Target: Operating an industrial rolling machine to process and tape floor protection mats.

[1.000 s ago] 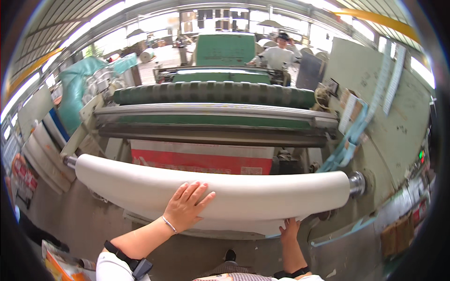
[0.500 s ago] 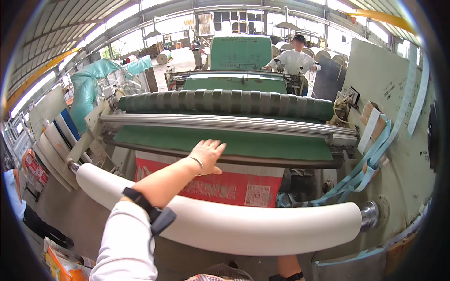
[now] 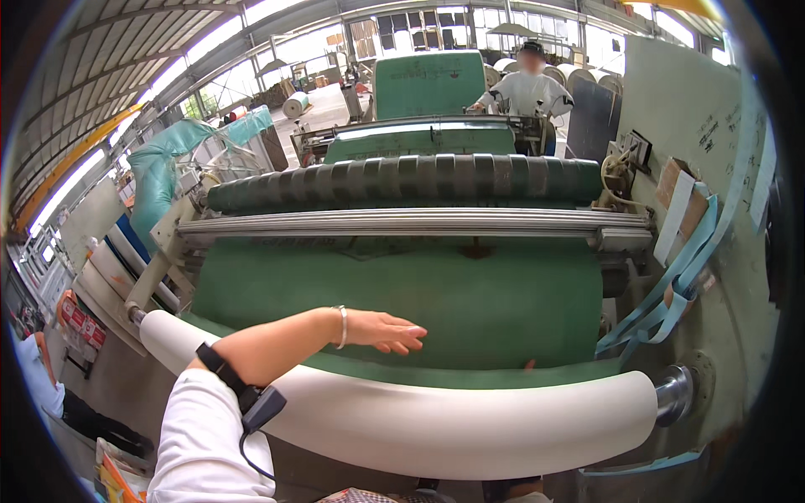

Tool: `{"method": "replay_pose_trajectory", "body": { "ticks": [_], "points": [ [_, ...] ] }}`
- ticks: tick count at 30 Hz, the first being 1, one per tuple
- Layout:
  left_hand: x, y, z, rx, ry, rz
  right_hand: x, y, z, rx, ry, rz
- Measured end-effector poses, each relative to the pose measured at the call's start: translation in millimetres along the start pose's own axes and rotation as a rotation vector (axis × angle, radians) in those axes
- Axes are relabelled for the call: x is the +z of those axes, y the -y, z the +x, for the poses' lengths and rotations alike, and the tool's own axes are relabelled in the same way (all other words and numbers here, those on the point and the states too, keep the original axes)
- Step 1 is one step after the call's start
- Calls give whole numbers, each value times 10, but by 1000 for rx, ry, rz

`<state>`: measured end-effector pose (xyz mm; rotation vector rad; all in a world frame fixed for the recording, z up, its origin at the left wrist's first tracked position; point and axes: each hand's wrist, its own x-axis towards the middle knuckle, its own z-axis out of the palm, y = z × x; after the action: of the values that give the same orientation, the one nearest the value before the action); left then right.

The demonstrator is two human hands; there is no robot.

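Note:
My left hand (image 3: 381, 329) reaches across the white roll (image 3: 470, 423), palm down with the fingers stretched out. It hovers over or lies lightly on the green sheet (image 3: 394, 289); which of the two I cannot tell. The sheet hangs from under the metal bar (image 3: 411, 222) down to the far side of the white roll. My right forearm comes in below the roll, which hides most of that arm. A fingertip of my right hand (image 3: 530, 365) shows at the sheet's lower part; the other fingers are hidden.
A dark banded roller (image 3: 402, 180) spans the machine behind the bar. Another person (image 3: 527, 90) stands at its far end, by a large green roll (image 3: 429, 84). Light-blue straps (image 3: 671, 302) hang at the right wall. A person in dark trousers (image 3: 96, 419) is at the lower left.
The green sheet has come down from the bar to the white roll, covering the red printed sheet. My left hand has moved lower and slightly right. A right fingertip now shows above the roll.

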<state>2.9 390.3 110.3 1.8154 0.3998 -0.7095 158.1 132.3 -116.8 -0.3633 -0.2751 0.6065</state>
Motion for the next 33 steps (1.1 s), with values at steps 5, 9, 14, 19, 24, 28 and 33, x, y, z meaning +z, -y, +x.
{"method": "replay_pose_trajectory", "body": {
  "ticks": [5, 9, 14, 19, 24, 28, 33],
  "points": [
    [337, 588, -772, 176, -82, -54, -116, -55, -568, 179, -275, -158],
    [821, 764, -1282, 290, -349, 242, -139, 112, -1197, 192, -495, -323],
    [1305, 1245, -1760, 650, -813, 811, 150, 338, -1876, 115, -539, -365],
    [1725, 1803, -2082, 737, -951, 883, 404, 604, -2480, 47, -600, -333],
    [1925, 2270, -2116, 604, -993, 954, 586, 714, -3088, 72, -639, -381],
    [1906, 2275, -2070, 534, -1017, 1025, 339, 901, -3523, 98, -715, -608],
    [1497, 1894, -1833, 306, -1200, 946, -363, 1641, -3145, -972, -939, -1523]
  ]
}}
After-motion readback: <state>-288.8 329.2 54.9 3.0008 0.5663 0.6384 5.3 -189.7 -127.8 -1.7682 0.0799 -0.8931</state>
